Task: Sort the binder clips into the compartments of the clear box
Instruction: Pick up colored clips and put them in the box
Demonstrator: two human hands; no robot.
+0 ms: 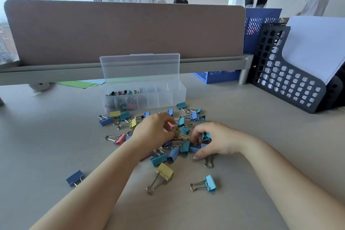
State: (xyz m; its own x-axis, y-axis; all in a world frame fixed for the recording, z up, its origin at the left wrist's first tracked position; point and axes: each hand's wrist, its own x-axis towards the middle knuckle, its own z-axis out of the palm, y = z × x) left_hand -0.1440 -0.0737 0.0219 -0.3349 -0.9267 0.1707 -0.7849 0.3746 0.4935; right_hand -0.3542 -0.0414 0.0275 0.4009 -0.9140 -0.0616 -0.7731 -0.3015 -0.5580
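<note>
A pile of coloured binder clips (179, 147) lies on the desk in front of the clear box (164, 97). The box stands open with its lid up; small clips fill its left compartments, the right ones look bare. My left hand (153, 130) sits on the pile and pinches a pink clip (170, 124) between its fingertips. My right hand (214, 140) curls round a blue clip (206, 136) at the pile's right side. Stray clips lie nearer me: a yellow clip (164, 172), a light blue clip (210, 183) and a dark blue clip (74, 177).
A desk divider (123, 30) runs behind the box. A black perforated file rack (291, 78) with white paper stands at the right, with a blue rack (218, 76) beside it. Green and blue paper sheets (82, 83) lie at the back left. People stand beyond the divider.
</note>
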